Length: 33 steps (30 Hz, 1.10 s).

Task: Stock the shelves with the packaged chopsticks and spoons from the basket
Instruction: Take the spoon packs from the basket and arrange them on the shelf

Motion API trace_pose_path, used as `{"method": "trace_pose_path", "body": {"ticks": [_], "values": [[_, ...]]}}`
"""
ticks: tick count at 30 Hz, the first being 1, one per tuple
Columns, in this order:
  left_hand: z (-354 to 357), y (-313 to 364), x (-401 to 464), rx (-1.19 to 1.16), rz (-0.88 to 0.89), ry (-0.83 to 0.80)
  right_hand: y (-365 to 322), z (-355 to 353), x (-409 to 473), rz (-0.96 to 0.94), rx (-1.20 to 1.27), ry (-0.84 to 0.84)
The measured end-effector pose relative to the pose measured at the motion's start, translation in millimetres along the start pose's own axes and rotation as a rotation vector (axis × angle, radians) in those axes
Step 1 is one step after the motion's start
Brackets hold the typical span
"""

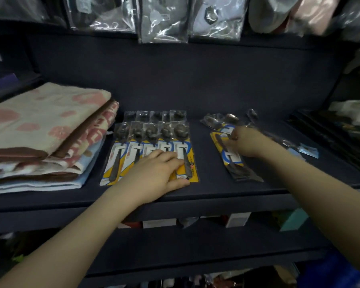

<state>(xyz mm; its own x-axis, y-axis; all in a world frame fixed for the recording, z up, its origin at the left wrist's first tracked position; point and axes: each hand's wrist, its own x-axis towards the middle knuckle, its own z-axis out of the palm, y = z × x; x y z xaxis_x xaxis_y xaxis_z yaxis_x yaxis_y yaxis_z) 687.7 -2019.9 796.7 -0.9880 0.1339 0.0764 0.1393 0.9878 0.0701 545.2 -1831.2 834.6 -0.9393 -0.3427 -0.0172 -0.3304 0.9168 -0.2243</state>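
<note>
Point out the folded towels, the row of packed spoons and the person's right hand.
folded towels (pixel 42 121): head view, top of the stack.
row of packed spoons (pixel 121 156): head view, yellow card of a left pack.
right hand (pixel 246 142): head view, back of the hand.

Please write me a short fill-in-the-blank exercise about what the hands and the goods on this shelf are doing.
1. The left hand rests flat on a row of packaged ____.
2. The folded towels lie to the ____ of the spoon row.
3. The right hand pinches a ____-backed pack in the loose pile.
4. All these goods lie on a dark ____.

Missing words: spoons; left; yellow; shelf
</note>
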Motion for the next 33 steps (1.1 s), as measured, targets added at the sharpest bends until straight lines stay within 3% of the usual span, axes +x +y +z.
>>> {"method": "trace_pose_path", "body": {"ticks": [4,10,12,18,24,27,33], "values": [[-4,0,10,-0.007,-0.016,0.001,6,17,9,0.084,0.11,-0.02],[-10,9,29,-0.133,-0.014,0.255,17,7,23,0.119,0.31,-0.071],[-10,11,36,-0.133,-0.052,0.242,24,1,28,0.14,0.383,-0.1],[16,12,39,-0.08,-0.107,0.013,37,-10,41,0.052,0.189,-0.207],[19,21,29,-0.024,-0.116,0.035,29,-9,50,-0.121,0.213,-0.142],[20,27,25,-0.021,-0.143,0.03,26,-2,48,-0.163,0.216,-0.244],[13,29,24,-0.141,-0.134,0.107,24,-6,47,-0.219,-0.034,-0.301]]}}
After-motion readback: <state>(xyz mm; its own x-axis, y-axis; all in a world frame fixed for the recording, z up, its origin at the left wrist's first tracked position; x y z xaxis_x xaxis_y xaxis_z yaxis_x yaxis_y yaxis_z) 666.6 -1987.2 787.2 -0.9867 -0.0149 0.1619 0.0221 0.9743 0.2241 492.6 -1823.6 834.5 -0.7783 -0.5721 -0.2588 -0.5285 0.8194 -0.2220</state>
